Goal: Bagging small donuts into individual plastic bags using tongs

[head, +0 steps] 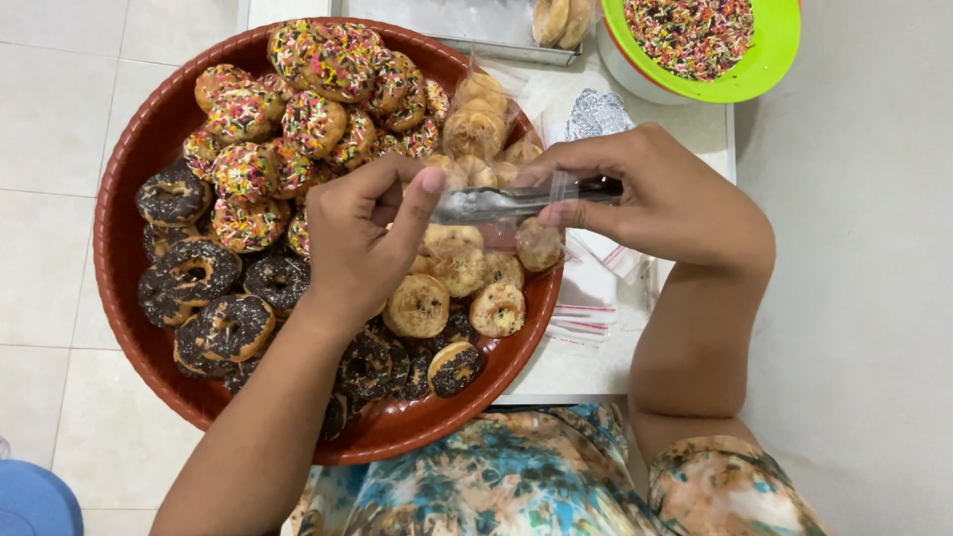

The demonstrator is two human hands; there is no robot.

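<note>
Clear plastic bag point(496, 203) is being held stretched between both hands, above the right half of a big round red tray point(124, 248). The tray is sitting on a small white table point(586, 367) and is carrying small donuts in three lots: chocolate-sprinkled ones point(194, 273) are lying along its left and lower side, rainbow-sprinkled ones point(313, 119) are piling up at the top, and pale nut-topped ones point(417, 306) are filling the right part, under the bag.

The left hand point(352, 243) is coming up from the lower left, forearm crossing the tray's near rim, wrist bent so the back of the hand is facing the camera. Its thumb is pointing up and pressing against the curled fingers, pinching the bag's left edge. The bag is lying roughly level between the hands, and a pale donut point(539, 245) is hanging inside it, at its lower right.

The right hand point(660, 194) is reaching in from the right, elbow bent sharply beside the table edge, back of the hand up. Its fingers are closing together on the bag's right edge, thumb tucked below.

Under that hand, a stack of flat plastic bags point(586, 298) is resting on the table. Further up, a green bowl point(779, 45) of coloured sprinkles is standing at the table's far right corner, beside a metal tray point(476, 30).
</note>
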